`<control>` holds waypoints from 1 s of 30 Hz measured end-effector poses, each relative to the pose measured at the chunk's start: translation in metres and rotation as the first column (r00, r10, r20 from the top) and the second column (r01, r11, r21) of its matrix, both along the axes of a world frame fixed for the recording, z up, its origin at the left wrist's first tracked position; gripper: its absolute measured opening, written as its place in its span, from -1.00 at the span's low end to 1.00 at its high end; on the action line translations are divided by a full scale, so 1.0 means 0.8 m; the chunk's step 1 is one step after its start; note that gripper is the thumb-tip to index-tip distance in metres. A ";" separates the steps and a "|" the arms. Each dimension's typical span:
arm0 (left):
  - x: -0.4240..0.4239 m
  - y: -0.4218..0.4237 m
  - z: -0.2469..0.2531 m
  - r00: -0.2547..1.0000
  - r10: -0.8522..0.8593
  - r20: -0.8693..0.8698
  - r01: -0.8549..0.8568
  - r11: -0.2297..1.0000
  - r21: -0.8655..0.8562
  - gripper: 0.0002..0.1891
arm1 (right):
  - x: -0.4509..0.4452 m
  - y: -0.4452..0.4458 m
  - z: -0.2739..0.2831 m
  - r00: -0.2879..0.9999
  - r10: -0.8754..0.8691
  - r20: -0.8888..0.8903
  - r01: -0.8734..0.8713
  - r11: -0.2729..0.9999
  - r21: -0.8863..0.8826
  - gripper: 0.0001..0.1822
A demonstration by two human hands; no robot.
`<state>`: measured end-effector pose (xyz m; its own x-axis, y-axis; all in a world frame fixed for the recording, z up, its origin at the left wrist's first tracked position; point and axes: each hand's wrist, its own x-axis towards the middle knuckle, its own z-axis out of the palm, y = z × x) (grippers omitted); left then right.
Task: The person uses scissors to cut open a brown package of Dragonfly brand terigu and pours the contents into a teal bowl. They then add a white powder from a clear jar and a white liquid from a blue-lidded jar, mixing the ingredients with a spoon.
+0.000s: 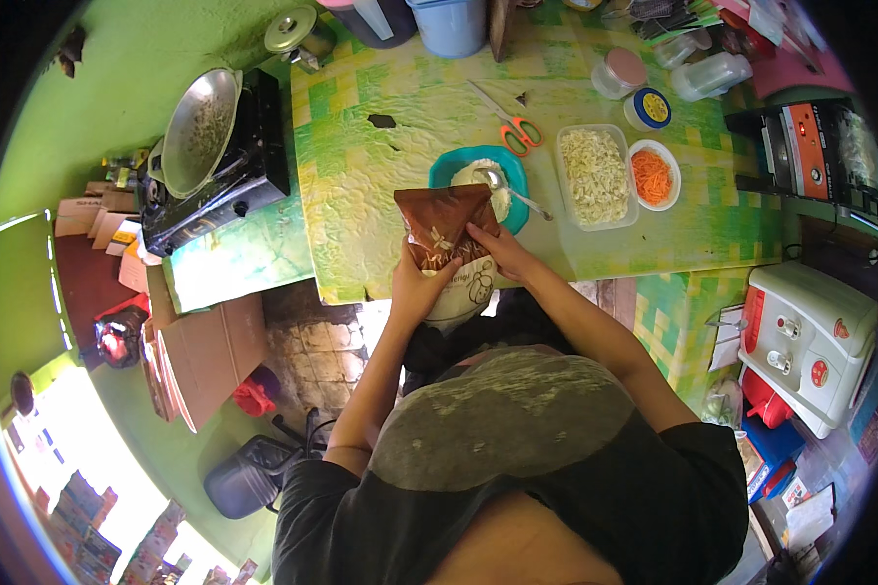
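Observation:
Both my hands grip a brown and white plastic flour bag [450, 252] at the table's near edge. On its left side is my left hand [421, 281], with the thumb across the front; my right hand [501, 248] holds its upper right side. The bag's top looks folded to a slanted shape. Just beyond it, a teal bowl [446, 159] with white flour [475, 172] and a metal spoon [516, 196] is partly hidden by the bag. Right of the bowl are a plastic container of shredded cabbage [595, 175] and a white bowl of shredded carrot [653, 175].
Orange-handled scissors [516, 131] lie behind the teal bowl. Jars, one with a pink lid [624, 67] and one with a blue lid [650, 110], stand at the back right. A wok [203, 131] sits on a black gas stove [263, 153] at the left. A white dispenser [812, 336] is at the right.

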<state>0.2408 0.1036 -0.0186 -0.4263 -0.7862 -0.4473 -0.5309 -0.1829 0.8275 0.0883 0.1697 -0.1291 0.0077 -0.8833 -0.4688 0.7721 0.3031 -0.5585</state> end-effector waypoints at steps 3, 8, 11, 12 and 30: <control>0.003 0.000 -0.022 0.997 0.010 0.073 -0.003 0.996 -0.093 -0.28 | 0.003 -0.003 -0.015 0.993 0.004 0.121 -0.012 0.998 0.062 -0.48; -0.014 -0.004 -0.007 0.962 -0.056 0.266 0.091 0.989 -0.119 -0.29 | 0.007 -0.002 -0.032 0.976 -0.069 0.208 0.047 0.993 0.107 -0.49; -0.019 -0.005 -0.010 0.938 -0.086 0.336 0.127 0.987 -0.101 -0.29 | 0.008 0.000 -0.032 0.967 -0.081 0.240 0.059 0.993 0.100 -0.49; -0.022 -0.005 -0.012 0.932 -0.097 0.349 0.139 0.985 -0.098 -0.29 | 0.007 0.001 -0.034 0.965 -0.083 0.248 0.061 0.994 0.095 -0.49; -0.042 0.001 0.020 0.872 -0.142 0.468 0.259 0.946 -0.195 -0.16 | 0.014 0.002 -0.054 0.927 -0.099 0.362 0.117 0.993 -0.029 -0.48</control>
<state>0.2073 0.1045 -0.0023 -0.3896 -0.8137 -0.4314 -0.8538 0.1435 0.5004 0.0995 0.1714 -0.1727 0.0709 -0.9099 -0.4087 0.9501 0.1864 -0.2501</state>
